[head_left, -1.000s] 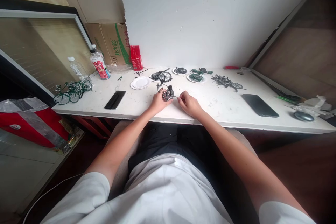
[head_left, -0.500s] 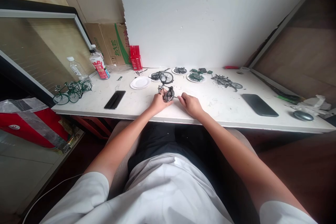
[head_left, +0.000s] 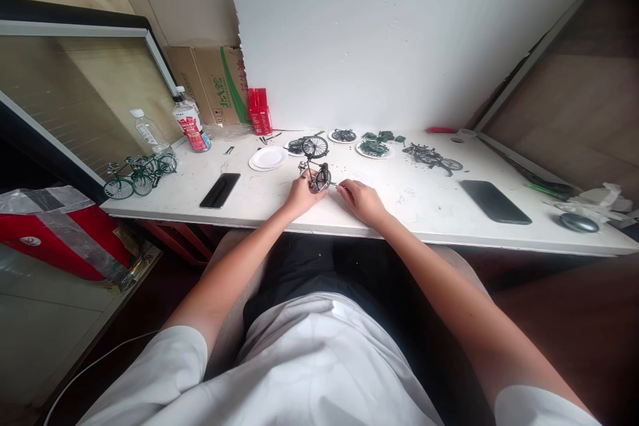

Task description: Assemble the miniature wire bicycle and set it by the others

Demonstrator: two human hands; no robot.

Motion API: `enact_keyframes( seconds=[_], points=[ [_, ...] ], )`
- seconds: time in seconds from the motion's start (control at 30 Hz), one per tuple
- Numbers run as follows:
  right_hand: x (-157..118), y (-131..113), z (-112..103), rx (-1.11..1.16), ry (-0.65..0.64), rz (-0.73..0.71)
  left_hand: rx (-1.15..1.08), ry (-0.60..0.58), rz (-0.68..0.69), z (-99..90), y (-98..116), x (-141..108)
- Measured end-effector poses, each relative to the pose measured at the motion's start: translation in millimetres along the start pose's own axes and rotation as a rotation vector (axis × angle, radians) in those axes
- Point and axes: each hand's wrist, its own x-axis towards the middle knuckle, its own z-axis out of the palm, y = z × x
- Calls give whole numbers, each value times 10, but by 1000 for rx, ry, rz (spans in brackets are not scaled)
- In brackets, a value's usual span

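Dark metal and green make up the small model bicycle point(head_left: 315, 172) that stands near the front edge of the white bench point(head_left: 409, 203), tipped up so that one spoked wheel rises above the other. The left hand point(head_left: 301, 194) has its fingers clamped on the lower wheel end of the model, steadying it against the bench top. The right hand point(head_left: 362, 198) sits just beside it, fingers pinched together on what looks like a thin tool or rod point(head_left: 333, 184) whose tip reaches the model; it is too small to tell which. To do this step well, I judge the left hand should keep the frame from twisting while the right works lightly and in line with the part, since such small pieces slip easily. Behind the model lie white paper plates point(head_left: 268, 158), some holding dark and green parts point(head_left: 373, 146), and a loose heap of bicycle pieces point(head_left: 432, 156) farther right. A black phone point(head_left: 219, 190) lies to the left, another point(head_left: 495, 202) to the right. Finished green bicycles point(head_left: 140, 173) stand at the far left corner near two bottles point(head_left: 191, 121). Nothing blocks the hands.
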Motion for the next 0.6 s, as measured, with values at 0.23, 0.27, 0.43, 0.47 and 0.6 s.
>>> enact_keyframes(
  seconds=[0.23, 0.27, 0.43, 0.47, 0.6],
  points=[
    [-24, -6, 16, -129, 6, -44, 16, 30, 65, 9, 13, -16],
    [-26, -23, 14, -92, 3, -23, 30, 34, 73, 9, 23, -24],
    [-14, -234, -36, 551, 4, 173, 109, 91, 158, -16, 104, -52],
    [-7, -292, -56, 755, -8, 259, 117, 106, 185, -28, 125, -52],
    [18, -476, -139, 1391, -105, 555, 175, 127, 287, -87, 207, -36]
  ],
)
